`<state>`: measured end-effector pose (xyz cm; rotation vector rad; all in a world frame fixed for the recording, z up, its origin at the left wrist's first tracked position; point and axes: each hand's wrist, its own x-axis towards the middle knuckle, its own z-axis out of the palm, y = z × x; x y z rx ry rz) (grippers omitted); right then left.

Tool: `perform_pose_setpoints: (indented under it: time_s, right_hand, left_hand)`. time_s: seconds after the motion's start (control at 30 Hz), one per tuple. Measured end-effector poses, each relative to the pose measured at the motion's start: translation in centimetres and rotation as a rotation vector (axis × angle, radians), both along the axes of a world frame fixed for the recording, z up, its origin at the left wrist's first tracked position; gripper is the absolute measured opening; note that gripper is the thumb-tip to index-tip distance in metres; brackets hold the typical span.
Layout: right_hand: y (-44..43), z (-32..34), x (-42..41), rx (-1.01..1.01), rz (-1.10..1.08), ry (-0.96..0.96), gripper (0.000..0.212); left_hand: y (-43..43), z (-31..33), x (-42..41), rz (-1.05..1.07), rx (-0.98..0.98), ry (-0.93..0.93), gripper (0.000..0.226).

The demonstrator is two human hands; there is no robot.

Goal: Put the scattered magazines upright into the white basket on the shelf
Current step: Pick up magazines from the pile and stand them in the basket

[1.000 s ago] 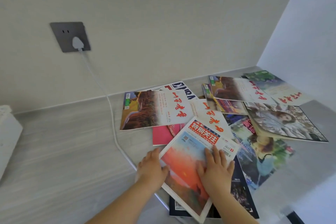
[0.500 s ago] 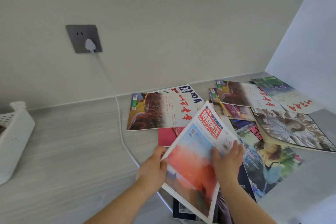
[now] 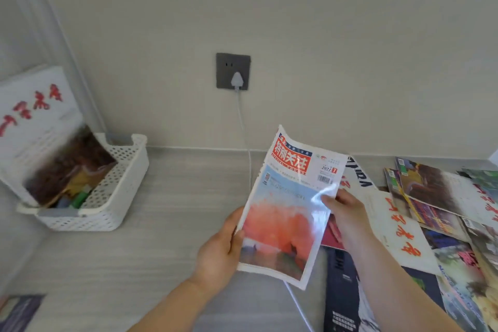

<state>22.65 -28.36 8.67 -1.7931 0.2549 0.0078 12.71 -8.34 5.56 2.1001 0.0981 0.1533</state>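
Head view: we hold red-sunset magazine (image 3: 289, 213) off shelf (image 3: 167, 223), left hand (image 3: 219, 253) clamping its left edge, right hand (image 3: 343, 213) its right edge. Long axis near upright. White basket (image 3: 116, 191) lies well left of hands, left hand nearer; move goes leftward.

this looks like a home, a built-in alcove in a living space: plain cream-painted wall (image 3: 323, 35), pale grey wood-grain shelf surface (image 3: 167, 218), a dark grey wall socket (image 3: 233, 70) with a white plug and cable (image 3: 244, 129), a white perforated plastic basket (image 3: 118, 183), and glossy magazines scattered flat (image 3: 431, 210) beside me.
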Motion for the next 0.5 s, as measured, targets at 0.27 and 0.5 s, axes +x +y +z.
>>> perform_pose_setpoints:
  time_s: [0.27, 0.5]
  right_hand:
    - [13.4, 3.8, 2.2, 0.12, 0.276, -0.128, 0.03]
    - [26.3, 8.2, 2.8, 0.097, 0.542, -0.318, 0.026]
  left_hand:
    - [9.7, 1.4, -1.9, 0.397, -0.008, -0.041, 0.039]
    - [18.7, 2.7, -4.1, 0.708, -0.074, -0.211, 0.037]
